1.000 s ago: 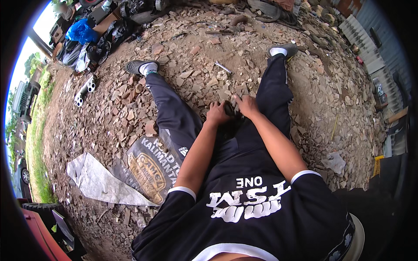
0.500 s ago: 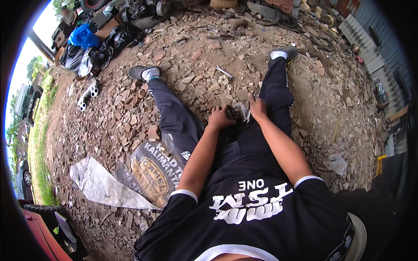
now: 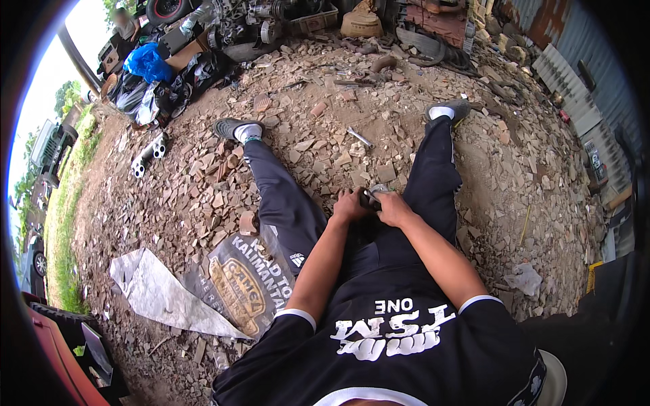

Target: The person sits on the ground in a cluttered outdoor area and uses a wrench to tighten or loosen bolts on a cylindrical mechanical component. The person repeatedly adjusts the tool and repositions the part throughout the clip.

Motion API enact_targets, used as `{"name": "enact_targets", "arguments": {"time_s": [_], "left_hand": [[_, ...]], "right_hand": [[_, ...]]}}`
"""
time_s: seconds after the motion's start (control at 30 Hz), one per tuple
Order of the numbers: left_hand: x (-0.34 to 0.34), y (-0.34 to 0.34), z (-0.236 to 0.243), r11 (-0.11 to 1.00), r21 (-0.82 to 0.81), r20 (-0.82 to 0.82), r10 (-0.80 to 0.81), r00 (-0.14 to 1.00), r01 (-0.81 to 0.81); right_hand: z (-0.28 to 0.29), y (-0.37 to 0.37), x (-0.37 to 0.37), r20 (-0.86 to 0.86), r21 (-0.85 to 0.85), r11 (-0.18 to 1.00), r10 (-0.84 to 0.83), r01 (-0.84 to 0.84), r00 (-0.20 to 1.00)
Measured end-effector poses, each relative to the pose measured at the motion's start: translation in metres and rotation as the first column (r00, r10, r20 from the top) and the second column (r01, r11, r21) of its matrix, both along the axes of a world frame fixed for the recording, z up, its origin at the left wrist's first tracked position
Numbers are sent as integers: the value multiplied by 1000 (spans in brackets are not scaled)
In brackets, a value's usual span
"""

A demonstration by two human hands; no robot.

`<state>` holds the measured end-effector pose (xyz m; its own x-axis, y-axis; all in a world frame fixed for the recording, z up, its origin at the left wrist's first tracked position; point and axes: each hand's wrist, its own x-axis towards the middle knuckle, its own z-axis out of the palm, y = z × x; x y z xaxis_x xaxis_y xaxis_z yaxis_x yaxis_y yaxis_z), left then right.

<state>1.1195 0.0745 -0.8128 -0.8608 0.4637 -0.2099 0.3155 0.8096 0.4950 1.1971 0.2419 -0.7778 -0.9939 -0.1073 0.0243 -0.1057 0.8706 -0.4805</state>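
My left hand (image 3: pixel 347 204) is closed around a small dark metal part (image 3: pixel 367 199) held between my thighs. My right hand (image 3: pixel 394 208) grips the same part from the other side, beside a silver-grey piece (image 3: pixel 380 189) at its upper edge; the fingers partly hide both, so their shape is unclear. My legs are spread on rubble ground, and a loose wrench (image 3: pixel 360 137) lies beyond the hands, between my feet.
Printed sheeting (image 3: pixel 162 287) lies left of my legs, a metal pipe piece (image 3: pixel 149 154) farther out. Bags (image 3: pixel 143 62), engine parts (image 3: pixel 242 24) and a person (image 3: pixel 125 26) are at the back left, corrugated panels (image 3: pixel 579 95) right, a red vehicle (image 3: pixel 51 342) lower left.
The silver piece came into sight half a second ago; my right hand has since moved down and left onto it, closer to my left hand. The whole view has shifted slightly.
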Motion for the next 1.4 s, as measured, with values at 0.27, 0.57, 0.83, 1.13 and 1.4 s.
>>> {"name": "enact_targets", "arguments": {"time_s": [0.27, 0.57, 0.83, 1.13, 1.4], "left_hand": [[21, 0, 23, 952, 170, -106, 274, 956, -254], [-6, -16, 5, 833, 451, -93, 402, 911, -321], [2, 4, 10, 919, 219, -343, 388, 856, -329], [4, 3, 13, 948, 85, -149, 315, 937, -305], [7, 2, 19, 962, 64, -105, 270, 957, -264]], "right_hand": [[11, 0, 5, 48, 23, 996, -91, 90, 995], [-18, -12, -28, -106, -183, 975, -148, 127, 983], [-24, -9, -44, -276, -194, 951, -290, 242, 916], [-17, -8, -35, -296, -184, 967, -227, 178, 928], [-12, -8, -36, -192, -117, 968, -242, 223, 951]]}}
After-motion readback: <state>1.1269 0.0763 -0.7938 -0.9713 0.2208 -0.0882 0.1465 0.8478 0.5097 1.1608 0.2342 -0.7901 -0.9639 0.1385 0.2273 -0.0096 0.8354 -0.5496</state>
